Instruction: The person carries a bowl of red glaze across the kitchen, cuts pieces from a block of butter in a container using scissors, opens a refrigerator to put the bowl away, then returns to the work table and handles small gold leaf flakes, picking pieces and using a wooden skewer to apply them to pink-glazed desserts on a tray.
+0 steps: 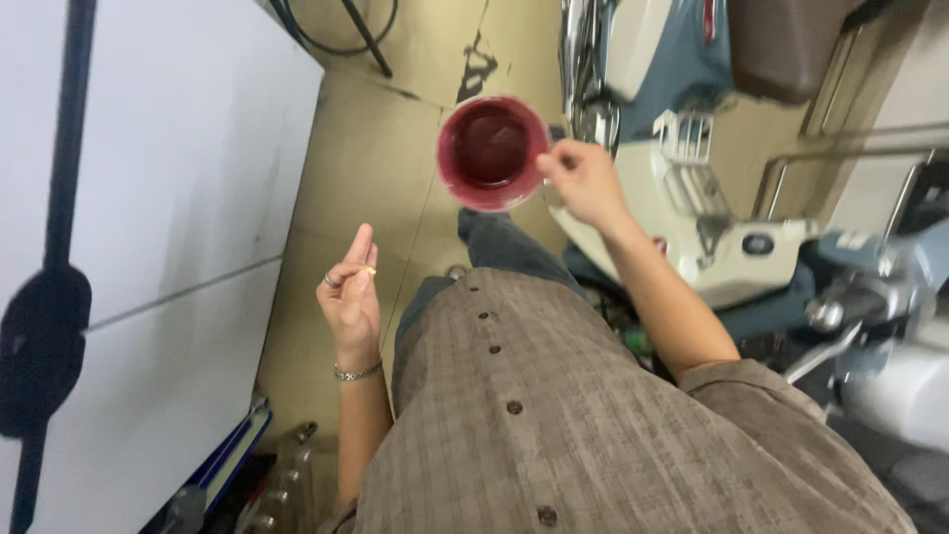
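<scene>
Right hand (583,181) grips a red-stained cup (491,153) at 12 o'clock, already holding dark liquid; left hand (350,297), at 9 o'clock, pinches a small pale object (368,271), not yet added.

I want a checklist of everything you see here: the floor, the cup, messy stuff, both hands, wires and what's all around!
Surface: tan tiled floor, dark stain near the top.
Job's things: red cup, dark liquid inside.
Clutter: bottles at the bottom.
Grippers: right hand holds the cup; left hand pinches a small pale piece, ring and bracelet on.
Cables: black cable looped on the floor.
Surroundings: white board on one side, blue-and-cream scooters on the other.
</scene>
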Demonstrator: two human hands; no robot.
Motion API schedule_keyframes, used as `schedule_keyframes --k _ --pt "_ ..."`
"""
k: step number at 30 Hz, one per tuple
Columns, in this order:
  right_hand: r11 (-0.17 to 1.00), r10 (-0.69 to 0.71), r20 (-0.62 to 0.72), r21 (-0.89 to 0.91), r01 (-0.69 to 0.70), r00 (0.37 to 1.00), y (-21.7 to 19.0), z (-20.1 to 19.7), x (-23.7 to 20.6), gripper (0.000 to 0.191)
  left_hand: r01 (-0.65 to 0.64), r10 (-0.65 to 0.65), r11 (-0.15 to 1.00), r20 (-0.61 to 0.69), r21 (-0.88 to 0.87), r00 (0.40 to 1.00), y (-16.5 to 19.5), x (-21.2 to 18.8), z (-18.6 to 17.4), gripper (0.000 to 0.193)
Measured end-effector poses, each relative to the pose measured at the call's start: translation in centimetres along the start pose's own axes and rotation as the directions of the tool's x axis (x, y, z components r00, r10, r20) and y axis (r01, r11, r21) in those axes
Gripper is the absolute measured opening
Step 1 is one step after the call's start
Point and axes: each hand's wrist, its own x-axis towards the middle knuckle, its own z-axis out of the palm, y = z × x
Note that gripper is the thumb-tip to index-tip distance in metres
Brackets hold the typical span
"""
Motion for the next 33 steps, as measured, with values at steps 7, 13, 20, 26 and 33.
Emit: schedule_keyframes --k 7,13,20,26,33 --pt "0.993 0.066 0.121 0.092 -0.077 0.991 -0.3 -3.9 8.4 0.024 -0.076 0.076 0.997 0.0 -0.019 0.997 -1.0 9.0 4.1 0.008" --pt "0.997 0.065 -0.058 -0.042 -0.068 0.996 0.7 -7.9 16.3 0.024 -0.07 0.069 0.997 -0.027 -0.032 0.997 -2.5 14.3 5.6 0.008" --pt "0.979 0.097 0.058 0.177 -0.106 0.994 -1.8 -6.0 23.6 0.029 -0.003 0.003 0.999 0.022 -0.037 1.0 -2.2 23.3 6.4 0.006" --pt "0.974 0.189 -0.251 0.174 -0.148 0.949 -2.0 -9.2 28.7 0.03 0.108 -0.11 0.994 0.158 0.021 0.981 -1.5 35.6 7.9 0.005" --pt "0.964 0.152 -0.327 0.259 -0.067 0.933 -4.2 -6.4 36.8 0.026 0.177 -0.193 0.981 0.33 0.08 0.924 0.9 49.6 10.6 0.005"
